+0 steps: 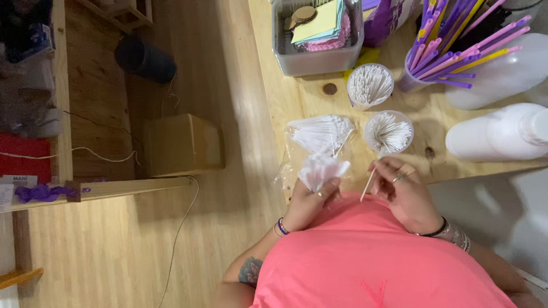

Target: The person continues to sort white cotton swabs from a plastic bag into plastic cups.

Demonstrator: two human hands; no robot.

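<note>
Stick: a thin white stick (367, 186) sits pinched in my right hand (406, 197), slanting down and to the left from my fingertips, its lower end free in the air just above my pink shirt (377, 256).
Right fingers: my right fingers (388, 171) are curled and closed around the upper end of the stick; a ring shows on one of them.
Paper bundle: a bunch of folded white paper (321, 170) stands up out of my left hand (308, 201), fanned at the top.
Left fingers: clenched around the base of the paper bundle, thumb across the front.
Gap: the stick and the paper are near each other but apart, the stick to the right of the bundle.
Table: both hands hover at the near edge of the plywood table (285, 102).
Nearby: a clear bag of white sticks (319, 134) lies just beyond my left hand; a clear cup of white sticks (389, 131) stands just beyond my right hand, a second such cup (370, 85) behind it.
Farther: coloured straws (456, 45) in a holder, two white bottles (496, 137) at the right.
</note>
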